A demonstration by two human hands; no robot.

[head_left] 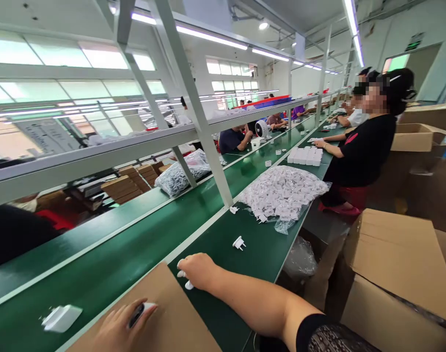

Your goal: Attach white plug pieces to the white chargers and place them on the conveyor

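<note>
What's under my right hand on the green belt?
Under the right hand, small white plug parts peek out at the knuckles, beside the cardboard sheet. Anything more beneath the palm is covered.

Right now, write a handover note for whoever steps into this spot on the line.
Right hand: closed on a small white plug piece at the cardboard sheet's far edge.
Left hand: flat on the cardboard, a dark-and-white part under the fingers.
On the green belt: one white adapter left of the cardboard, a loose plug ahead, an open bag of plugs beyond it.
Done and left: cannot tell from this view.
</note>
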